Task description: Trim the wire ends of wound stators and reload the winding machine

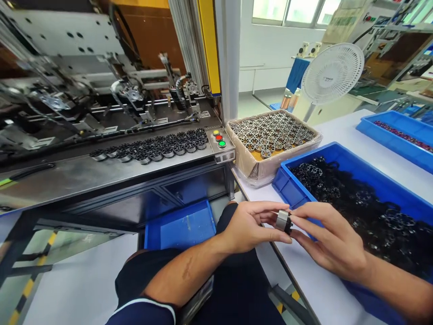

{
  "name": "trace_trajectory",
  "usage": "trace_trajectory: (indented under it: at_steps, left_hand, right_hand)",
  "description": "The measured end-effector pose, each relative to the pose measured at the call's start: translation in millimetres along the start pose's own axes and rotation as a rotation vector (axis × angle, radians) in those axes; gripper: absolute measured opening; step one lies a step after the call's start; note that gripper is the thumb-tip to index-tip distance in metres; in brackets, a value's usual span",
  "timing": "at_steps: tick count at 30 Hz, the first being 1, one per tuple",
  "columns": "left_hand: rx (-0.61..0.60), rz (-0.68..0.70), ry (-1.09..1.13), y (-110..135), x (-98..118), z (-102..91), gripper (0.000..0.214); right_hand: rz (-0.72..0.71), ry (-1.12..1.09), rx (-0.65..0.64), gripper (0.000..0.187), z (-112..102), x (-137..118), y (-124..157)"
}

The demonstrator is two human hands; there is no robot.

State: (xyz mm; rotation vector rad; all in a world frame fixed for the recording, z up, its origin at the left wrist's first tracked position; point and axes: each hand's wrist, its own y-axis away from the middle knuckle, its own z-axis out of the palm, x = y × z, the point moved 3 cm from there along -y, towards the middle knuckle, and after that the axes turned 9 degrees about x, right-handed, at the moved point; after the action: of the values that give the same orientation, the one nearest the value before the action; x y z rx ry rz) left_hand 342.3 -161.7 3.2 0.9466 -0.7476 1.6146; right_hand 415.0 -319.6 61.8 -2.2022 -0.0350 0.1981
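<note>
White table (389,169) | fan label (328,80) blurred | left fingers (272,234), right fingers (309,227) pinching silver-black ring (283,220)

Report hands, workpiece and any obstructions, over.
Left hand, right hand: both gripping the silver-and-black part. Part held in mid-air near blue bin. Nothing visibly blocking.

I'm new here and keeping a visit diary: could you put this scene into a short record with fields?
Left fingers: holding short silver-and-black cylinder
Right fingers: touching its black end
Tan plastic-wrapped carton: rows of silver metal rings
Blue rectangular plastic bin: heaped black parts
Steel machine ledge: black-and-silver rings
Round buttons: yellow, red, green
</note>
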Motion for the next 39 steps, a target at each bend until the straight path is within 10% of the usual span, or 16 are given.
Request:
trace_trajectory:
  at_steps: [13,20,24,30,39]
  left_hand:
    - [0.009,0.054,-0.138,4.2,-1.2,0.2,0.051]
    - [-0.089,0.104,-0.215,15.2,-4.4,10.1,0.041]
    - [-0.024,0.179,-0.342,4.8,-6.8,2.0,0.037]
    - [0.066,0.103,-0.301,-12.6,-6.9,-14.0,0.038]
    - [0.069,0.451,-0.578,0.4,6.1,-11.4,0.052]
  right_hand:
    - [-0.090,-0.030,0.062,0.030,6.8,3.9,1.5]
    - [0.251,-0.135,0.065,0.050,10.6,18.9,-1.2]
    - [0.370,-0.234,-0.110,0.036,6.9,66.6,6.5]
    - [0.623,0.458,-0.155,0.029,-13.2,180.0,52.7]
    - [0.479,0.561,-0.306,0.016,-3.6,186.1,71.0]
